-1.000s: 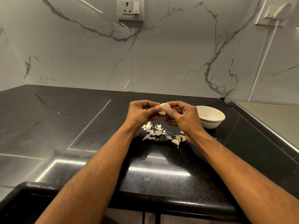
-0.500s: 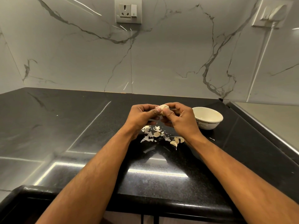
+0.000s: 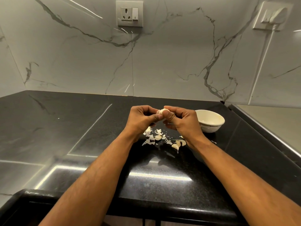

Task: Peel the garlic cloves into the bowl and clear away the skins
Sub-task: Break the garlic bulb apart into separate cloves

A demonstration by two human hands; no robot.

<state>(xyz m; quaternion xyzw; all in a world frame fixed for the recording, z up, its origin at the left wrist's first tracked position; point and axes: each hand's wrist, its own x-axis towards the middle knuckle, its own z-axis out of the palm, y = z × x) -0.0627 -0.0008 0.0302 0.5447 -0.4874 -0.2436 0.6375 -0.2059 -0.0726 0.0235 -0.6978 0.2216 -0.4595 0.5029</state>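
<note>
Both hands meet above the black counter around a pale garlic clove (image 3: 162,111). My left hand (image 3: 143,119) pinches it with thumb and curled fingers from the left. My right hand (image 3: 182,120) grips it from the right, thumb pressed on its front. Below the hands lies a scatter of white garlic skins (image 3: 152,136) and a few loose cloves (image 3: 177,144) on the counter. A small cream bowl (image 3: 216,123) stands just right of my right hand; its inside looks bare from here.
The black stone counter (image 3: 81,144) runs left and toward me to a rounded front edge. A marble wall with a socket (image 3: 129,13) stands behind. At the right a metal-edged ledge (image 3: 268,136) borders the counter, with a plug and cable (image 3: 273,17) above.
The hands have shifted slightly in the view as the camera tilted. The fingers have reworked their hold on the clove; the skins and bowl lie as before.
</note>
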